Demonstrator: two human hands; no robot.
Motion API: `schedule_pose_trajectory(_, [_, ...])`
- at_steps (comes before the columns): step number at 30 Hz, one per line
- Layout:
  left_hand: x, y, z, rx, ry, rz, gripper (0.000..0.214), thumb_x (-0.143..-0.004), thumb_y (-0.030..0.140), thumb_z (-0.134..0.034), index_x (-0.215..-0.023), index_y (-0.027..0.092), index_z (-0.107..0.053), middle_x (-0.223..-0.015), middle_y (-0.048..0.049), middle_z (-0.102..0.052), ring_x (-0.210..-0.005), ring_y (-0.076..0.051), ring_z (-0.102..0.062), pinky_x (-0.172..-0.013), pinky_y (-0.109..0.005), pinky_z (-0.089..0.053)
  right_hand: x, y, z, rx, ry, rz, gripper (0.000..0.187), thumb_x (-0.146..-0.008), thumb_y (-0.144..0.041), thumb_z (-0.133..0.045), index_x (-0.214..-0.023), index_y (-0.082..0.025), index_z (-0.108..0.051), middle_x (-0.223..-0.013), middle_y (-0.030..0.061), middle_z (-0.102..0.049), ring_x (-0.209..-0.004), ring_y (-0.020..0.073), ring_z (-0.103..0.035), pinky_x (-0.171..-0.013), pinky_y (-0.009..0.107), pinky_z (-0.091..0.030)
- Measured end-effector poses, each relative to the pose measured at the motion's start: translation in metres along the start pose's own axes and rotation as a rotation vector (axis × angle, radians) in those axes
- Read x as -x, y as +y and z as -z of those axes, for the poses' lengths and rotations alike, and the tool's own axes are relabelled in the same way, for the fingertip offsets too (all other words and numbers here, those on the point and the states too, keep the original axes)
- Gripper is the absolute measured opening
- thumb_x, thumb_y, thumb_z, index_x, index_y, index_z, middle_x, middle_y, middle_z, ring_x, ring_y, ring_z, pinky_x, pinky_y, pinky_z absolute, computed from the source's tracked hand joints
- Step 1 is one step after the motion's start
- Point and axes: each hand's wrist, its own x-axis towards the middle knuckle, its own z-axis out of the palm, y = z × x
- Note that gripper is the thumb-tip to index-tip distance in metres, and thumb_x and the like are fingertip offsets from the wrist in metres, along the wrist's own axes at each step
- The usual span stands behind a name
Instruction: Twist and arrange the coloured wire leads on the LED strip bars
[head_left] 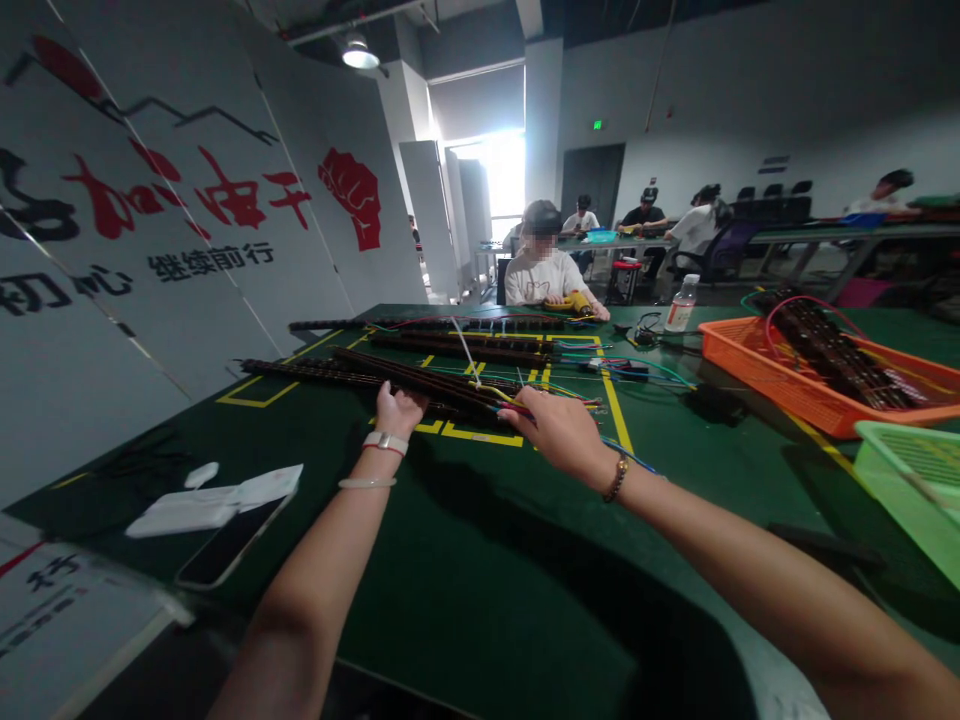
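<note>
A long bundle of dark-wrapped cables [420, 377] lies slanted across the table in front of me. My left hand [401, 408] is closed round its near side, the palm turned partly up. A white cable tie [468, 352] sticks up from the bundle, its tail pointing up and left. At the bundle's right end, where coloured wires [592, 404] fan out, my right hand [559, 425] is closed with thumb and fingers pinched on the wires. The fingertips are partly hidden. More dark cable bundles [465, 347] lie just behind.
Yellow tape lines mark the green table [465, 560]. At left lie a phone [225, 550] and white papers [187, 508]. At right stand an orange basket [780, 392] holding dark cables, a green basket [900, 470] and a bottle [681, 305]. Across the table, a person holds a yellow tool [576, 303].
</note>
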Motion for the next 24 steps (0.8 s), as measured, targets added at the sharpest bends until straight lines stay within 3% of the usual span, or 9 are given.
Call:
schedule_pose_trajectory(6, [0.026,0.005,0.006,0.022,-0.094,-0.009,0.041,-0.092,0.046,-0.026,-0.082,0.016,-0.053,-0.064,-0.003,-0.058,-0.059,-0.014,-0.058,-0.06,-0.026,-0.049,0.015,-0.006,0.019,-0.05,0.073,-0.005,0.039,-0.095,-0.051,-0.031,-0.085,-0.019,-0.052,-0.074,0.0037,-0.063,-0.061,0.0147,-0.055,-0.05,0.025,-0.02])
schedule_pose_trajectory(13, [0.064,0.009,0.009,0.022,-0.314,-0.035,0.041,-0.09,0.05,-0.032,-0.09,0.016,-0.056,-0.092,-0.0089,-0.063,-0.094,-0.02,-0.061,-0.084,-0.036,-0.049,0.039,0.012,0.025,-0.262,0.068,-0.156,0.035,-0.093,-0.049,-0.036,-0.077,-0.021,-0.048,-0.064,-0.0003,-0.055,-0.055,0.0125,-0.049,-0.05,0.022,-0.026])
schedule_pose_trajectory(18, [0.091,0.0,0.036,-0.026,-0.103,0.045,0.038,-0.091,0.048,-0.033,-0.079,0.018,-0.053,-0.09,-0.0068,-0.061,-0.095,-0.018,-0.059,-0.086,-0.036,-0.047,0.066,0.024,0.004,-0.424,-0.028,-0.192,0.034,-0.092,-0.048,-0.038,-0.071,-0.021,-0.043,-0.063,-0.0019,-0.052,-0.054,0.0113,-0.045,-0.05,0.022,-0.029])
schedule_pose_trajectory(24, [0.102,-0.021,0.071,-0.035,0.068,0.052,0.039,-0.089,0.049,-0.037,-0.108,0.02,-0.056,-0.124,-0.0101,-0.052,-0.114,-0.02,-0.052,-0.098,-0.044,-0.042,0.087,0.026,-0.026,-0.525,-0.154,-0.245,0.034,-0.091,-0.048,-0.041,-0.072,-0.02,-0.044,-0.066,-0.0018,-0.053,-0.058,0.0116,-0.045,-0.052,0.022,-0.028])
